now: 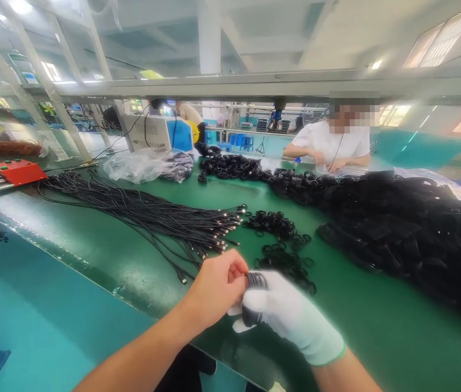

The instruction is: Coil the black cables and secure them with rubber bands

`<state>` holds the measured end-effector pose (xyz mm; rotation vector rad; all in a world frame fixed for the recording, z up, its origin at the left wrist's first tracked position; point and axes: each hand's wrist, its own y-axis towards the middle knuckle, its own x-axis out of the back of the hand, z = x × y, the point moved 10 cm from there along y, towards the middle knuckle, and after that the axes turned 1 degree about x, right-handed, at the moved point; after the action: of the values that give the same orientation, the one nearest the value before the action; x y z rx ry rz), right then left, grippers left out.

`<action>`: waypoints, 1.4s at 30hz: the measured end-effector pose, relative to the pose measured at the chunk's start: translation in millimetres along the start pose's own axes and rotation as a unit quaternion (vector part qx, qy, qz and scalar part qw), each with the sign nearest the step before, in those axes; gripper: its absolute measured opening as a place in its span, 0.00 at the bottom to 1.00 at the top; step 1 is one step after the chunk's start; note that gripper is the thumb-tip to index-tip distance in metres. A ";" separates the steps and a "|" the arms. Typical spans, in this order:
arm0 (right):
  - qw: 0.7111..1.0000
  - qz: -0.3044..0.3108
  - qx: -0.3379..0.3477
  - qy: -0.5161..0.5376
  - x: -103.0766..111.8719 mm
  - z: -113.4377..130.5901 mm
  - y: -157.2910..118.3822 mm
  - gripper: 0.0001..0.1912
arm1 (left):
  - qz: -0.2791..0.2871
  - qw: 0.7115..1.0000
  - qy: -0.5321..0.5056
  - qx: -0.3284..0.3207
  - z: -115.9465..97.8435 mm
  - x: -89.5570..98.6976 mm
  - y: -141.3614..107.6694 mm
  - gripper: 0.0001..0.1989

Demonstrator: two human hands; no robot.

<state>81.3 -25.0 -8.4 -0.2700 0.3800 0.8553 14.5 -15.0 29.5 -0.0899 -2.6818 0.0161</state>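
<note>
My bare left hand [217, 287] and my white-gloved right hand [285, 316] meet over the near edge of the green table [111, 250]. Between them sits a small coiled black cable bundle [256, 281]; the left fingers pinch its top and the right hand cups it from below. Just beyond my hands lie small black rubber bands [285, 261] in loose clusters. A fan of long black cables with metal plug ends [161, 215] stretches to the left.
A big heap of coiled black cables [410, 228] fills the right side. A red box with green buttons [17, 171], a clear plastic bag [144, 165] and a white-and-blue machine [159, 132] stand at the back left. A person in white [332, 144] works across the table.
</note>
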 end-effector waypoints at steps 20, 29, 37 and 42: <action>0.991 -0.065 0.038 0.110 10.4 -11.4 9.7 0.14 | 0.037 0.971 0.200 -0.129 -7.0 -11.8 -25.3 0.05; 0.992 -0.008 -0.045 0.120 -0.6 -13.0 0.3 0.15 | -0.046 0.989 0.120 -0.078 -12.4 22.8 -12.4 0.08; 0.997 -0.015 -0.053 0.052 -11.4 -13.5 0.2 0.11 | -0.114 0.971 0.183 -0.105 -12.0 9.9 -9.8 0.09; 0.996 -0.043 -0.077 0.000 -7.1 -13.7 -0.6 0.05 | -0.120 0.977 0.141 -0.102 2.1 5.7 -5.7 0.11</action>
<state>74.5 -35.4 -17.6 -0.4259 0.2997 0.8004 8.1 -20.3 30.4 0.1571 -2.3858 -0.3241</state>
